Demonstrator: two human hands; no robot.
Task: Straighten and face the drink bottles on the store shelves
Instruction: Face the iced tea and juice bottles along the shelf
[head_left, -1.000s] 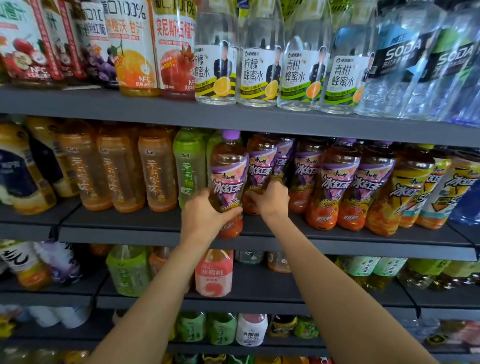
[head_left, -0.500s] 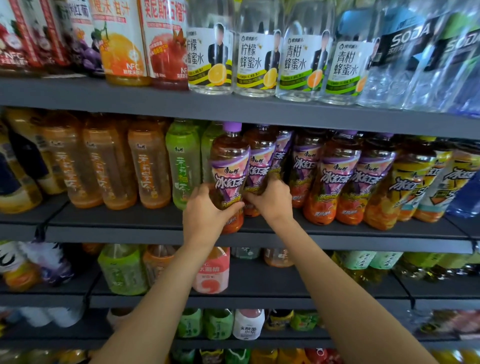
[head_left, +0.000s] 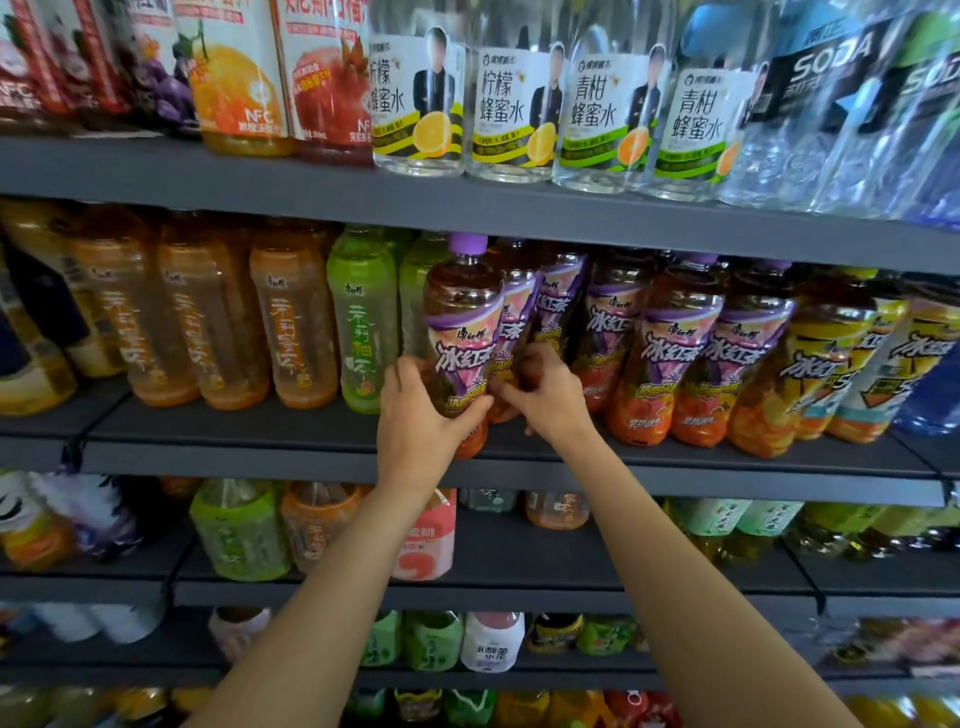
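Note:
A purple-capped iced tea bottle with a purple label stands at the front edge of the middle shelf. My left hand grips its lower part from the left. Just behind it stands a second purple-label tea bottle, and my right hand curls round the base of that one. More purple-label tea bottles line up to the right, several of them leaning.
Green tea bottles and orange tea bottles stand left of my hands. Yellow-label tea bottles are at the right. Honey water bottles sit on the shelf above, and lower shelves hold more drinks.
My left hand has drawn the front bottle a little forward and turned its label more toward me. My right hand has slid closer to it. The view has tilted slightly downward.

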